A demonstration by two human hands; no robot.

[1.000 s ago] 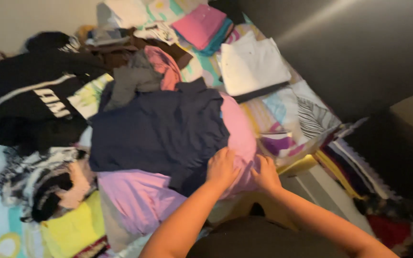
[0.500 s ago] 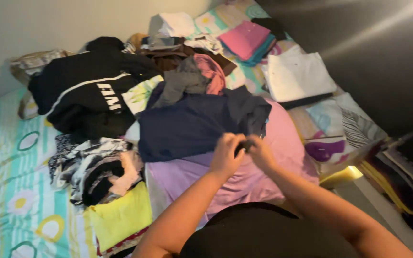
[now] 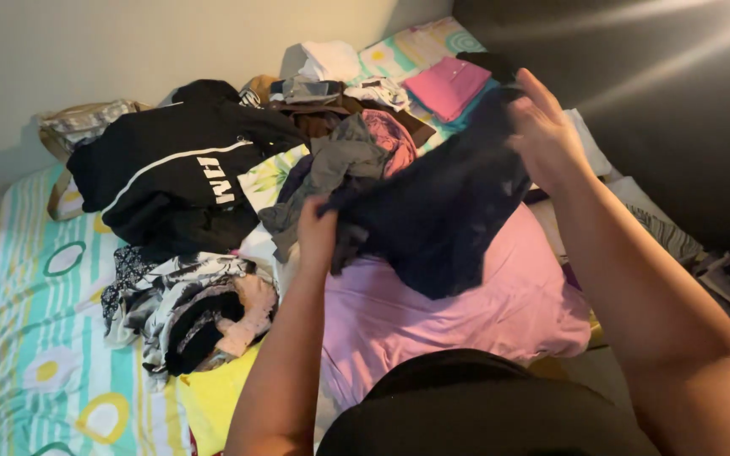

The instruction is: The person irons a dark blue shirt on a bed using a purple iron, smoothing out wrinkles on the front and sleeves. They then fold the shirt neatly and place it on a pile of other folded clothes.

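Fingers of both hands, L (image 3: pixel 316 232) & R (image 3: pixel 542 135), clamped on dark navy garment (image 3: pixel 441 219), above pink cloth (image 3: pixel 466 312).

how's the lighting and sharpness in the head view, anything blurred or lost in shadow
Head view: dim, warm light; the right side falls into dark shadow with pale streaks; the navy garment held up by the left hand and right hand looks soft and shows little detail.

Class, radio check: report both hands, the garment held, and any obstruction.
Left hand and right hand grip dark navy cloth garment, raised above pink fabric. Nothing obstructing.
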